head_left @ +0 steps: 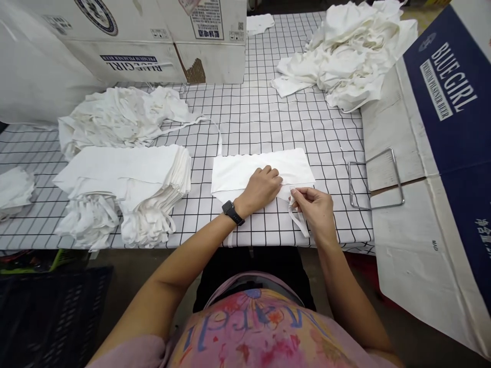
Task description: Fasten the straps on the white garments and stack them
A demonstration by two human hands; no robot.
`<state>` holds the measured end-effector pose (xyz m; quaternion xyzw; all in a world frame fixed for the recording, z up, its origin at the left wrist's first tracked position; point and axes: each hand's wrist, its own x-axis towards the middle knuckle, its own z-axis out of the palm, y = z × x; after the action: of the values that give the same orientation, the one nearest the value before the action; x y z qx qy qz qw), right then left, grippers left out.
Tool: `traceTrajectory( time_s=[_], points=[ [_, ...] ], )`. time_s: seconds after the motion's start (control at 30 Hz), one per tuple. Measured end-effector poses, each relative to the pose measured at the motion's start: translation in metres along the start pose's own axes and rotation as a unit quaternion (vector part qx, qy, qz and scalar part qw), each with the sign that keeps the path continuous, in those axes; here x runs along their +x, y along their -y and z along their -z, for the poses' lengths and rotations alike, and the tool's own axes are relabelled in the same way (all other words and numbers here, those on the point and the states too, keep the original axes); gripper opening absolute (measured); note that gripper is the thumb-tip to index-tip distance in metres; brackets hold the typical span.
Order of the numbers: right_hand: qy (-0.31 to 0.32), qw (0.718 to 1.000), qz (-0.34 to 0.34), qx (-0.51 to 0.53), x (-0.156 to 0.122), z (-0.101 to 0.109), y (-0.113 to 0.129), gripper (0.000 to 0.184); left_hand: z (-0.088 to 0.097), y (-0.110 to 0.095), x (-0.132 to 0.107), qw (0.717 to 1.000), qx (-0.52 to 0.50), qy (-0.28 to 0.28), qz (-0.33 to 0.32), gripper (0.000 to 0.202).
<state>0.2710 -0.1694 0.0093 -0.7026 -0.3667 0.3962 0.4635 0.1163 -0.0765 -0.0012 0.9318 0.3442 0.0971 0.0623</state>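
A folded white garment with thin straps (230,171) lies in front of me on the checked cloth. My left hand (263,189), wearing a black watch (232,212), rests on its middle with bent fingers closed together over the fabric; the fingertips are partly hidden. Just right of it, my right hand (314,207) pinches a white strap (298,221) between thumb and finger at the garment's lower right edge. The strap hangs in a loop below the pinch. Another thin strap (220,138) runs from the garment's upper left corner towards a white heap.
Left of the garment is a neat stack of folded white garments (118,163), with a loose heap (118,117) behind. Another heap (345,56) lies back right. Cardboard boxes stand behind (207,56) and at right (406,255); a wire frame (399,181) leans by the right one.
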Motion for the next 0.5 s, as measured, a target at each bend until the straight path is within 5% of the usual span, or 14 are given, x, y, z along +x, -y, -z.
traceTrajectory(
  time_s=[0.5],
  points=[
    [-0.007, 0.998, 0.007, -0.062, 0.026, -0.017, -0.005, 0.029, -0.001, 0.009, 0.002, 0.999, -0.011, 0.001, -0.04, 0.031]
  ],
)
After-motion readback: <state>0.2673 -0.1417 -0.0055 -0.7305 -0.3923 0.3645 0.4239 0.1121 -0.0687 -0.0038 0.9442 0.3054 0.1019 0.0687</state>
